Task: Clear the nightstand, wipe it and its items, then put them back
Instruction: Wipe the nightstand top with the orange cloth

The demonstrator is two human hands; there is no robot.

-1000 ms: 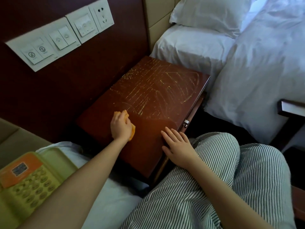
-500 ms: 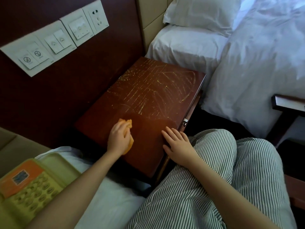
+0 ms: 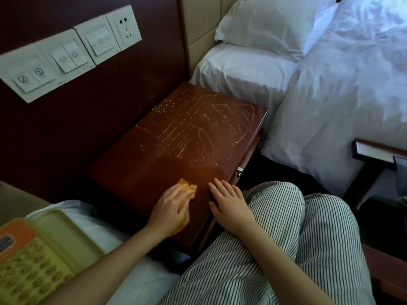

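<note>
Your left hand (image 3: pixel 170 205) grips the orange cloth (image 3: pixel 188 187) on the bench (image 3: pixel 176 139); your right hand (image 3: pixel 229 205) rests flat beside it, fingers straight.

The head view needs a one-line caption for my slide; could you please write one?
Left hand holds an orange cloth against the nightstand top; right hand rests flat beside it.

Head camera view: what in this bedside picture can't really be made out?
All in the head view.
Orange cloth: mostly covered by the left hand; full shape hidden.
Telephone: blurred, cut off by the left and bottom edges; keys unreadable.
Wall switches: labels too small to read.
Nightstand front: hidden beneath its own top, in shadow.
</note>
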